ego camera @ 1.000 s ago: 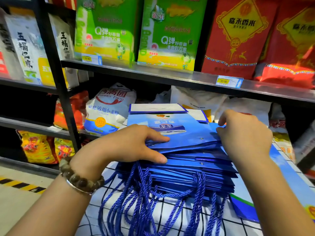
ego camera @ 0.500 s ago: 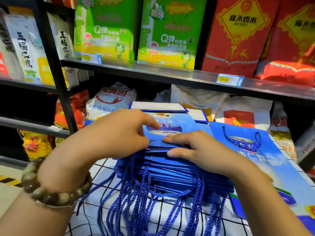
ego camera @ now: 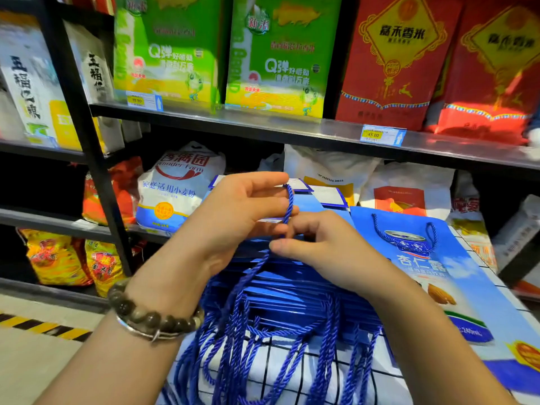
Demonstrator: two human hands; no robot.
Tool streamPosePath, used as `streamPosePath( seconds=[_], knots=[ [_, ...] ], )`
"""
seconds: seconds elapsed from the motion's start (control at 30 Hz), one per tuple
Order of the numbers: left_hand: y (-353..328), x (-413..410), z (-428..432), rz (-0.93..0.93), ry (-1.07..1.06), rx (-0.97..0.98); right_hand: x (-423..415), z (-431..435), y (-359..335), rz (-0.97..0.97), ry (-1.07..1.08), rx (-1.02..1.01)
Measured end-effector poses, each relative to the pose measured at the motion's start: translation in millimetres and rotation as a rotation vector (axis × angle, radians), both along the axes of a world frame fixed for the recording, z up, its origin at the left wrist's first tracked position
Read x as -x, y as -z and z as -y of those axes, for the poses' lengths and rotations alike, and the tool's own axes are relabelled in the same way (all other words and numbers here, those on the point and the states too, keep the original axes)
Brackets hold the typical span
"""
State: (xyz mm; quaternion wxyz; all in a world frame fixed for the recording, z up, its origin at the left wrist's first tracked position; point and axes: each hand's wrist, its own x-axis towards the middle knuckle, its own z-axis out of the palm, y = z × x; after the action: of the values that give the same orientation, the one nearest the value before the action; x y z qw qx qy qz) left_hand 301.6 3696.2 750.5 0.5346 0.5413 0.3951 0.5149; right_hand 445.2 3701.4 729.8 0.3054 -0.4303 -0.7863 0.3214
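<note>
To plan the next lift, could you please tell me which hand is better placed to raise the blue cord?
Probably left. The left hand holds the blue cord at its fingertips, above the stack of blue bags; the right hand sits lower, fingers curled where the cord meets the stack.

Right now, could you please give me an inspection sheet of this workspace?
Surface: white checked cloth, mostly covered.
Job's things: stack of blue paper bags lying flat, cord handles hanging toward the person; one blue cord handle raised above the stack.
Clutter: single bag lying flat, right of the stack.
Grippers: left hand and right hand both pinch the raised handle.
Cables: nothing seen.
Surroundings: shop shelves with green boxes, red bags, flour sack; hazard stripe on the floor.
</note>
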Motion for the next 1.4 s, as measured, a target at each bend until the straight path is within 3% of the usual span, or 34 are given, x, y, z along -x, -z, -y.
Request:
streamPosePath(
  seconds=[0.13, 0.3, 0.47, 0.57, 0.73, 0.87, 1.0, 1.13, 1.27, 1.4],
  knots=[
    [-3.8, 8.1, -0.1, -0.142, -0.052, -0.071, -2.5, -5.0, -16.3, -0.311, 0.104, 0.132],
    [0.8, 4.0, 5.0, -0.470, 0.159, -0.047, -6.2, -17.5, -37.8, -0.552, 0.171, 0.194],
    [-7.9, 4.2, -7.4, -0.395, 0.020, -0.061, -18.1, -24.8, -35.4, -0.458, 0.292, 0.073],
    [-11.8, -5.6, -14.2, -0.382, -0.014, -0.126, -23.2, -18.5, -28.6, -0.397, 0.220, 0.041],
    [-2.4, -23.4, -23.9, -0.555, 0.055, -0.277, -26.9, -11.6, -19.1, -0.243, 0.088, 0.064],
    [2.3, -27.7, -25.1, -0.537, 0.170, -0.254, -31.3, -13.0, -17.7, -0.219, 0.021, 0.056],
    [4.5, -28.7, -25.4, -0.568, 0.115, -0.243, -32.6, -20.0, -16.0, -0.181, 0.155, -0.055],
    [3.9, -21.2, -22.9, -0.670, 0.094, -0.275, -36.9, -24.4, -18.0, -0.268, 0.295, -0.137],
    [6.0, -21.3, -24.4, -0.627, 0.020, -0.248, -35.0, -23.4, -15.0, -0.265, 0.283, -0.091],
    [9.4, -24.1, -25.3, -0.707, 0.069, -0.195, -33.1, -21.5, -16.1, -0.503, 0.323, -0.002]
  ],
)
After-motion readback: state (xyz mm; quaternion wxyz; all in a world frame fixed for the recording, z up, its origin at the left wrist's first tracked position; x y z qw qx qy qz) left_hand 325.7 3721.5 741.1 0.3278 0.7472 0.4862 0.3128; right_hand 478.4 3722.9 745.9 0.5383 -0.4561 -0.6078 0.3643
